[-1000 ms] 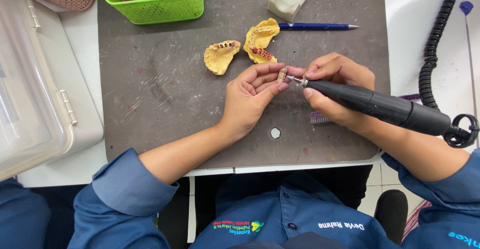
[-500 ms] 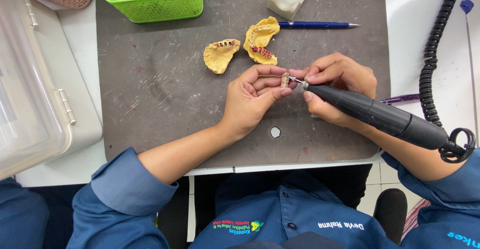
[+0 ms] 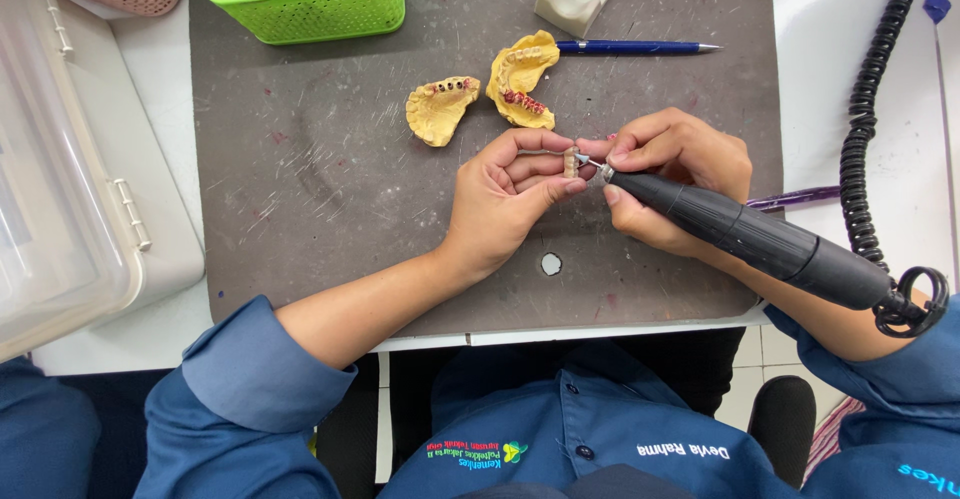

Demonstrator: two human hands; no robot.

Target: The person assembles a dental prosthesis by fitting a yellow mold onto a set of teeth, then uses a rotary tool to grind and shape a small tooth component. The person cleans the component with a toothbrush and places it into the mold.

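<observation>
Left hand [image 3: 505, 204] pinches one small tooth piece [image 3: 571, 163]; right hand [image 3: 672, 174] grasps one black handpiece [image 3: 760, 242] touching it; two yellow dental casts [image 3: 440, 110] lie on the mat [image 3: 300, 189]

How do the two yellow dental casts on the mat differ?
The left cast lies nearer the green basket; the right cast lies nearer the blue pen. The left cast's red wax row runs along its top edge, the right cast's along its lower right edge. The right cast also shows a row of pale teeth, the left does not. Both are yellow, arch-shaped, and untouched by either hand.
</observation>
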